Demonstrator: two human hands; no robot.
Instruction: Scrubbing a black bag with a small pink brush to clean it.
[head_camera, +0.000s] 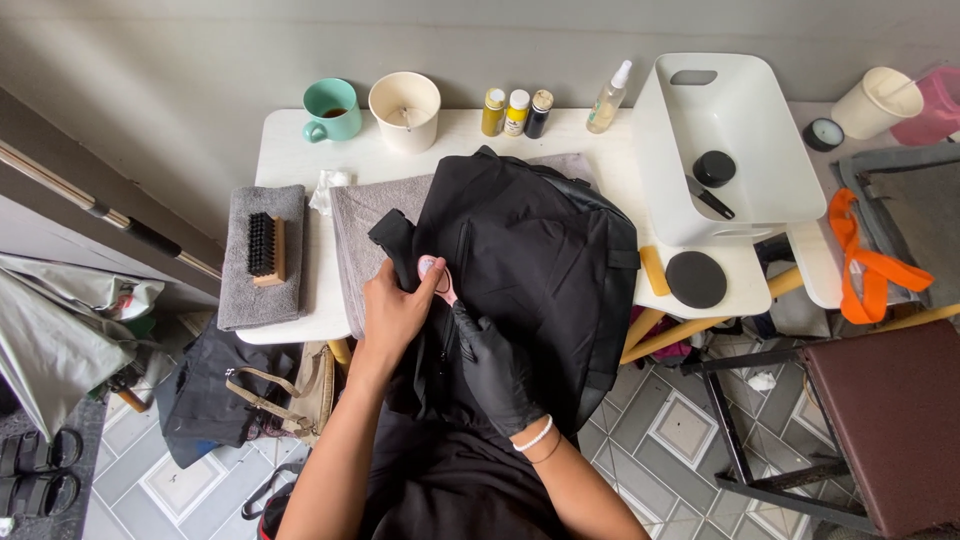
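Backpack (540, 250): black, soft fabric; I judge it light, floppy.
Left hand (395, 310): bare, clamped on strap (400, 245).
Right hand (495, 370): gloved, pinching pink scissors (438, 278).
Grip: I favour strap, seams.

I see a grey wall (200, 60) behind a small white table (290, 150) with yellow legs. The floor (680, 430) has grey patterned tiles. On the right stands a brown stool (890, 420) with a dark metal frame. The light is soft and even.

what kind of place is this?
Probably a home bag-cleaning or repair corner: a small white table against a wall on tiled floor, a black backpack on a grey towel, with a scrub brush and small paint bottles nearby.
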